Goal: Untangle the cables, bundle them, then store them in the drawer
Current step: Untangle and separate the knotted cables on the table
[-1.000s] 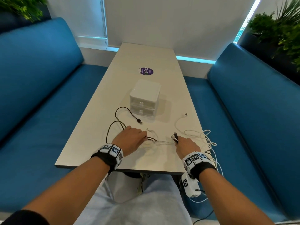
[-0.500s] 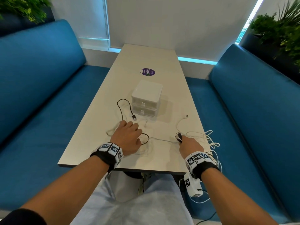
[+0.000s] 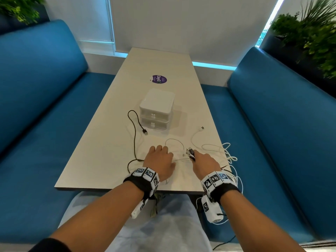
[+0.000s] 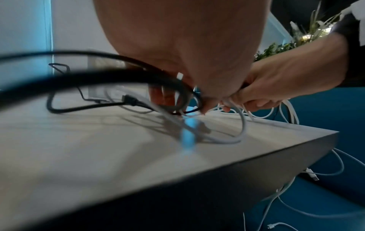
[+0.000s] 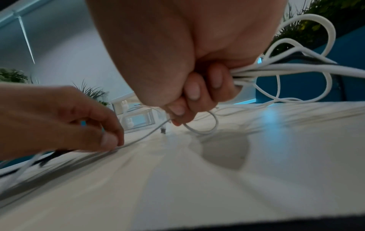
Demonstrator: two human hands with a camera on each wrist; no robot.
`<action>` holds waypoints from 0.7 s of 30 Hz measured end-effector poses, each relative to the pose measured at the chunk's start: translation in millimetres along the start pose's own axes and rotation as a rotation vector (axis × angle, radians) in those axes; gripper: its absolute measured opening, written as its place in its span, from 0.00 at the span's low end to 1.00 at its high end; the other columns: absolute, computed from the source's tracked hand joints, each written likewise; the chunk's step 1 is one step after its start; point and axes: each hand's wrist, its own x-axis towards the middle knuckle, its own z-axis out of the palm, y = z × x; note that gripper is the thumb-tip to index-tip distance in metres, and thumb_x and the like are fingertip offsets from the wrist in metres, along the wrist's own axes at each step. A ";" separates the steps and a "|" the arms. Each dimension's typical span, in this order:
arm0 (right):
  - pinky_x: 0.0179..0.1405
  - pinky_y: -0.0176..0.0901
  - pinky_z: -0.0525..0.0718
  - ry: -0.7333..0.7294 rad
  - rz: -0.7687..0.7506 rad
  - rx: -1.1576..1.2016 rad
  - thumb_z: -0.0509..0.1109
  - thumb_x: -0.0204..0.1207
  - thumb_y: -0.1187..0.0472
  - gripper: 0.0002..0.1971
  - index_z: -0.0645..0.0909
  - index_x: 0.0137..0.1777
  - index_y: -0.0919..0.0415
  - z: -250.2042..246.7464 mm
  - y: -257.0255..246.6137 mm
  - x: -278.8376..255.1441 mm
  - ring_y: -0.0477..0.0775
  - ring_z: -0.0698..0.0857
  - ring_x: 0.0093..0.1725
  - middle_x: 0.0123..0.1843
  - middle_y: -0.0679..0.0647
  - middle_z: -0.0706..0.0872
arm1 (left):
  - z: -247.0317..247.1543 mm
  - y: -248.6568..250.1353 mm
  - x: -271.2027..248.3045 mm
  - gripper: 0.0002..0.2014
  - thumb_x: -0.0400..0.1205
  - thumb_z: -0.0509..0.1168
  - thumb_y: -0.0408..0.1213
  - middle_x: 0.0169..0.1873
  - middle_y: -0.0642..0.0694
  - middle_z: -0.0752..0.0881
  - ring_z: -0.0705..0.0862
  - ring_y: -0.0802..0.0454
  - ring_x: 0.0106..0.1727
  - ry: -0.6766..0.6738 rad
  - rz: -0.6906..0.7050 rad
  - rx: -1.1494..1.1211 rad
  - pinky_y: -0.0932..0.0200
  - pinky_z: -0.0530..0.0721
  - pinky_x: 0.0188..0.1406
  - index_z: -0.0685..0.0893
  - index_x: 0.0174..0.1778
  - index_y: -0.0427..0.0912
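Purple "ClayGo" sticker (image 3: 158, 79), right hand (image 3: 204, 163) gripping cable ends (image 3: 190, 152), left hand (image 3: 158, 161) pinching white cable (image 5: 138, 140)

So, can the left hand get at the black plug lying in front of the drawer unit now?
Probably yes. The black plug lies bare on the table, just beyond the left hand, but that hand already pinches a white cable.
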 end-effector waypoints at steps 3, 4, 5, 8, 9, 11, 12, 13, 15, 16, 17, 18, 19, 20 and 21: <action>0.42 0.48 0.83 0.014 -0.010 -0.021 0.55 0.86 0.56 0.14 0.75 0.67 0.50 -1.8 -0.2 -1.2 0.60 0.85 0.46 0.48 0.56 0.85 | 2.8 -6.7 3.4 0.12 0.83 0.58 0.40 0.60 0.42 0.79 0.73 0.40 0.63 -0.024 -0.042 0.069 0.45 0.67 0.64 0.81 0.59 0.43; 0.41 0.48 0.82 0.015 -0.027 -0.018 0.55 0.86 0.56 0.14 0.76 0.68 0.49 -2.8 -1.9 -2.0 0.60 0.85 0.47 0.48 0.56 0.85 | 3.2 -8.6 4.9 0.11 0.82 0.59 0.38 0.60 0.42 0.79 0.73 0.39 0.64 -0.035 -0.044 0.081 0.44 0.67 0.63 0.81 0.58 0.42; 0.40 0.48 0.81 0.017 -0.051 -0.010 0.56 0.86 0.55 0.14 0.75 0.68 0.48 -3.6 -4.1 -2.8 0.61 0.85 0.47 0.49 0.57 0.85 | 2.9 -9.6 6.3 0.11 0.82 0.60 0.36 0.60 0.42 0.78 0.72 0.39 0.64 -0.045 -0.041 0.091 0.44 0.67 0.63 0.81 0.58 0.42; 0.40 0.48 0.81 0.012 -0.146 0.060 0.58 0.86 0.54 0.15 0.75 0.70 0.43 -4.3 -14.4 -6.0 0.62 0.85 0.47 0.48 0.57 0.85 | 4.7 -8.4 7.7 0.13 0.79 0.61 0.32 0.61 0.41 0.76 0.70 0.38 0.65 -0.056 -0.012 0.103 0.45 0.67 0.63 0.79 0.59 0.40; 0.41 0.49 0.82 -0.006 -0.178 0.092 0.59 0.86 0.53 0.14 0.75 0.69 0.42 -3.0 -18.8 -6.8 0.62 0.85 0.47 0.49 0.57 0.86 | 7.0 -7.2 7.5 0.14 0.79 0.62 0.31 0.62 0.41 0.75 0.70 0.38 0.66 -0.055 0.004 0.093 0.46 0.67 0.63 0.78 0.61 0.40; 0.45 0.52 0.85 -0.054 -0.218 0.141 0.59 0.86 0.51 0.12 0.77 0.66 0.43 -0.1 -27.6 -7.3 0.63 0.85 0.47 0.50 0.58 0.87 | 9.6 -6.4 6.7 0.18 0.78 0.63 0.30 0.64 0.42 0.73 0.68 0.39 0.67 -0.036 0.019 0.046 0.47 0.66 0.63 0.76 0.64 0.40; 0.46 0.53 0.85 -0.076 -0.218 0.163 0.59 0.86 0.51 0.12 0.78 0.65 0.45 0.9 -30.8 -6.6 0.64 0.85 0.48 0.51 0.58 0.88 | 9.8 -6.8 6.0 0.19 0.77 0.63 0.30 0.65 0.42 0.72 0.68 0.40 0.68 -0.021 0.014 0.009 0.49 0.66 0.64 0.74 0.65 0.40; 0.46 0.53 0.85 -0.092 -0.206 0.188 0.58 0.86 0.51 0.12 0.79 0.64 0.47 1.6 -32.8 -5.3 0.64 0.85 0.48 0.51 0.59 0.88 | 9.3 -7.6 5.3 0.20 0.77 0.62 0.29 0.67 0.43 0.72 0.67 0.41 0.69 -0.010 0.010 -0.037 0.49 0.65 0.64 0.73 0.66 0.40; 0.47 0.54 0.85 -0.110 -0.180 0.222 0.59 0.86 0.50 0.12 0.80 0.62 0.50 2.6 -33.9 -1.6 0.65 0.86 0.49 0.51 0.59 0.88 | 8.3 -10.1 4.5 0.20 0.77 0.60 0.26 0.67 0.44 0.73 0.68 0.42 0.70 0.012 0.021 -0.123 0.50 0.65 0.64 0.72 0.66 0.40; 0.48 0.55 0.85 -0.115 -0.172 0.226 0.59 0.86 0.50 0.12 0.80 0.61 0.51 2.6 -34.4 -0.4 0.65 0.86 0.49 0.50 0.59 0.88 | 7.8 -11.3 3.9 0.18 0.78 0.59 0.26 0.65 0.44 0.76 0.69 0.43 0.69 0.013 0.029 -0.152 0.49 0.66 0.64 0.72 0.64 0.41; 0.48 0.55 0.86 -0.113 -0.166 0.219 0.59 0.86 0.50 0.11 0.80 0.60 0.51 2.9 -34.8 1.0 0.65 0.86 0.49 0.50 0.59 0.88 | 6.5 -12.0 3.3 0.15 0.80 0.58 0.27 0.62 0.44 0.79 0.71 0.43 0.66 0.010 0.036 -0.166 0.49 0.67 0.63 0.72 0.62 0.42; 0.48 0.55 0.86 -0.107 -0.160 0.204 0.59 0.86 0.51 0.11 0.80 0.60 0.51 2.5 -34.8 1.9 0.65 0.86 0.48 0.50 0.59 0.88 | 5.3 -13.2 3.3 0.11 0.82 0.58 0.30 0.59 0.44 0.81 0.73 0.43 0.63 0.013 0.042 -0.169 0.48 0.68 0.62 0.73 0.60 0.43; 0.48 0.55 0.86 -0.099 -0.146 0.181 0.59 0.85 0.52 0.11 0.80 0.61 0.51 2.2 -34.0 2.4 0.65 0.86 0.49 0.50 0.59 0.88 | 4.2 -14.9 3.1 0.07 0.85 0.57 0.34 0.56 0.45 0.83 0.74 0.43 0.60 0.016 0.045 -0.166 0.47 0.68 0.62 0.74 0.58 0.44; 0.47 0.53 0.86 -0.089 -0.126 0.152 0.59 0.85 0.53 0.12 0.79 0.63 0.51 1.5 -32.0 3.1 0.65 0.86 0.49 0.51 0.60 0.88 | 2.2 -17.5 3.6 0.06 0.87 0.56 0.40 0.53 0.46 0.84 0.75 0.43 0.58 0.004 0.053 -0.150 0.47 0.68 0.62 0.76 0.56 0.45; 0.47 0.52 0.85 -0.079 -0.099 0.125 0.58 0.85 0.53 0.13 0.79 0.64 0.51 1.1 -28.3 4.4 0.66 0.86 0.50 0.52 0.60 0.87 | 0.2 -20.8 4.4 0.09 0.88 0.55 0.44 0.50 0.47 0.85 0.75 0.44 0.56 -0.017 0.068 -0.106 0.47 0.67 0.62 0.79 0.55 0.46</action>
